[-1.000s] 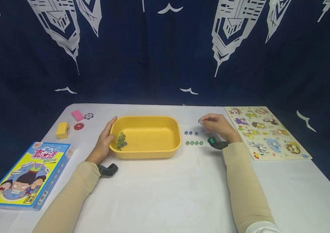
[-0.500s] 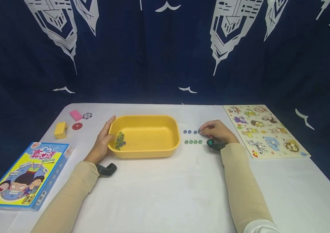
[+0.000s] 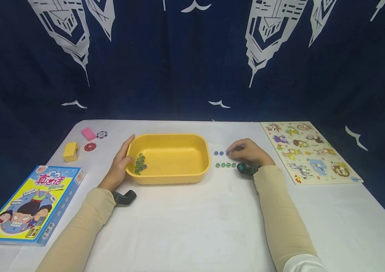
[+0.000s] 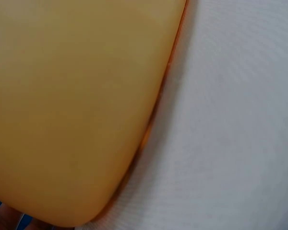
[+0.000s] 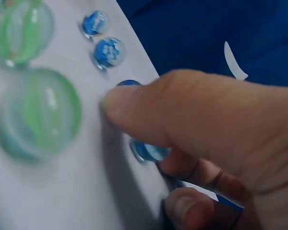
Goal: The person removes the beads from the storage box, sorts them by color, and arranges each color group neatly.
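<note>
My left hand (image 3: 117, 168) grips the left end of a yellow tray (image 3: 168, 179), thumb over the rim. Several marbles (image 3: 140, 164) lie inside at that end. The left wrist view is filled by the tray's wall (image 4: 77, 110), with fingers (image 4: 7, 218) at its lower corner. To the right of the tray, my right hand (image 3: 250, 153) pinches a blue marble (image 5: 128, 83) at the end of a short row, thumb partly covering it. Another blue marble (image 5: 153, 151) sits under the fingers. Two more blue marbles (image 5: 109, 51) stand further along, beside a row of green marbles (image 5: 38, 115).
At right lies an animal picture board (image 3: 311, 153). A blue and yellow game box (image 3: 31, 206) rests at front left. Behind it are a yellow block (image 3: 70, 152), a pink piece (image 3: 88, 133), a red chip (image 3: 90, 147) and a black and white chip (image 3: 102, 135).
My right hand has come down to the blue row with a marble, then shifted slightly left to the third marble. The left hand stays on the tray.
</note>
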`<state>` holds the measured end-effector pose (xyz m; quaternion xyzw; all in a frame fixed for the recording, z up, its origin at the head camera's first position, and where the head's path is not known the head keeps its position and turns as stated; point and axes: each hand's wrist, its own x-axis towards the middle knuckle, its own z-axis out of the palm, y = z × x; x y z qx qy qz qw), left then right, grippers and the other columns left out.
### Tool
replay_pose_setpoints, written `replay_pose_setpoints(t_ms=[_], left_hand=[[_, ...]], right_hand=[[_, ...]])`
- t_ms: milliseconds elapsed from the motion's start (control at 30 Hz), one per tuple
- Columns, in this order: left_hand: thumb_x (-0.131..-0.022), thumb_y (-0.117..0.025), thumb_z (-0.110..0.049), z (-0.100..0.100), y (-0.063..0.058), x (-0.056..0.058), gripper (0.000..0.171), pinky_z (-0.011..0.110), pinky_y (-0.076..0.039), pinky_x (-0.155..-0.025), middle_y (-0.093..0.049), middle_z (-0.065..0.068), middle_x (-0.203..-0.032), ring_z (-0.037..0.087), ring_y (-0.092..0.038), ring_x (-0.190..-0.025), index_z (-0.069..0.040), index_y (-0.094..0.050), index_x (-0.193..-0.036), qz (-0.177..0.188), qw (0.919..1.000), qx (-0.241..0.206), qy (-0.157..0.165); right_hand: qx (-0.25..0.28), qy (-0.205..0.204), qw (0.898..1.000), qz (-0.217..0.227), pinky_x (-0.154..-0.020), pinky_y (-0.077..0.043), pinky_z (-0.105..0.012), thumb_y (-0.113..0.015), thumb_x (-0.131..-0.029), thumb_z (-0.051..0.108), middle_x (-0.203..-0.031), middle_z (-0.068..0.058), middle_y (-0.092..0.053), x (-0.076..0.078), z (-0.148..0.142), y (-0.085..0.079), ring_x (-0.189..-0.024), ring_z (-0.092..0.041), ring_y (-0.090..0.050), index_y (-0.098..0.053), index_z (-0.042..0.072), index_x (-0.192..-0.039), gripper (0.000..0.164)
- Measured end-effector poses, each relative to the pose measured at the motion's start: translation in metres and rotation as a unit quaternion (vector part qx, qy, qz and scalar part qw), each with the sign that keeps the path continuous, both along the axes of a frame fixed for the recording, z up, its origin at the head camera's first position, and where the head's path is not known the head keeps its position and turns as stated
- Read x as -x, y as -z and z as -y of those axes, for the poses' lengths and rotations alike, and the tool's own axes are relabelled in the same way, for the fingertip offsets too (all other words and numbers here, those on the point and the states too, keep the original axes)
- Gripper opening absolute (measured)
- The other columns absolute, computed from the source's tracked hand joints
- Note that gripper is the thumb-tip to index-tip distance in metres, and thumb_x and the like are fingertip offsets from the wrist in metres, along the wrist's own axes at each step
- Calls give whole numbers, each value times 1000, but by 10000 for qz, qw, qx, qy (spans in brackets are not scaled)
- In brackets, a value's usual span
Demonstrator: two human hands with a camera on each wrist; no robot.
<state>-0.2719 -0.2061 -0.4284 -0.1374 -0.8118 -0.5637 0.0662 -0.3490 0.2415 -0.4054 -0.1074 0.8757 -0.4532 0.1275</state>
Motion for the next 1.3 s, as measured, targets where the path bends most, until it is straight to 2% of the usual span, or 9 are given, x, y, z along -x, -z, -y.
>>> replay_pose_setpoints(t_ms=[133, 233, 400, 500, 633, 800, 1033, 1133, 1300], left_hand=[[-85, -37, -2, 0, 1, 1, 80, 49, -7, -124, -12, 6, -167, 26, -8, -153, -13, -14, -161, 7, 10000, 0, -4], [-84, -37, -2, 0, 1, 1, 81, 50, -7, -123, -12, 6, -167, 26, -8, -153, -13, -14, -161, 16, 10000, 12, -15], [-85, -37, -3, 0, 1, 1, 80, 49, -7, -123, -12, 5, -167, 25, -8, -153, -13, -14, -161, 54, 10000, 37, -37], [-85, -37, -3, 0, 1, 0, 80, 50, -7, -123, -12, 4, -167, 24, -8, -153, -14, -14, -161, 70, 10000, 45, -50], [-85, -37, -3, 0, 0, 0, 80, 51, -7, -123, -12, 5, -167, 26, -8, -153, -14, -14, -161, 55, 9999, 74, -53], [-85, -37, -5, -1, 0, -1, 80, 50, -7, -123, -13, 4, -167, 25, -8, -153, -16, -15, -161, 12, 9999, 92, -59], [-85, -37, -5, 3, 0, -2, 79, 51, -6, -123, -13, 5, -167, 26, -8, -153, -15, -16, -161, -48, 10000, 43, -56], [-85, -38, -5, 3, 0, -1, 79, 51, -6, -123, -14, 4, -167, 24, -8, -153, -14, -16, -161, -8, 10000, 2, -61], [-84, -38, -4, 0, 0, 1, 81, 52, -5, -123, -14, 5, -167, 25, -8, -153, -14, -15, -161, 10, 10000, -51, -11]], right_hand=[[-149, -5, 9997, -202, -77, -44, -28, -79, -82, 10, -111, -15, -65, 2, 4, 2, -93, -23, -52, -73, -2, -108, 30], [-264, 36, 9994, -237, -85, -41, -31, -79, -82, 14, -113, -14, -66, 7, 3, 7, -98, -23, -51, -73, 1, -108, 30], [-205, 114, 9997, 17, -58, -42, -24, -80, -80, 15, -98, -7, -61, 7, -3, 6, -71, -15, -50, -72, 5, -113, 36], [-124, 177, 9997, 152, -49, -41, -22, -79, -79, 10, -91, -4, -56, 6, -8, 5, -58, -13, -46, -70, 3, -115, 38], [-181, 125, 9998, 3, -52, -45, -22, -77, -80, 8, -86, -2, -59, 6, -10, 5, -56, -12, -48, -69, -4, -112, 35], [-144, 128, 9997, -127, -49, -43, -23, -78, -82, 12, -80, 0, -61, 6, -8, 7, -54, -11, -48, -71, -5, -109, 33], [12, 121, 9999, 103, -49, -43, -22, -79, -82, 13, -82, 1, -59, 7, -4, 5, -56, -10, -47, -70, -1, -117, 39], [83, 31, 9999, 132, -51, -45, -23, -78, -83, 11, -89, -2, -58, 4, -4, -2, -58, -12, -49, -67, 0, -123, 43], [146, -186, 9986, -476, -57, -51, -28, -70, -87, 5, -100, -11, -59, -1, 7, -27, -64, -21, -56, -65, -2, -124, 38]])
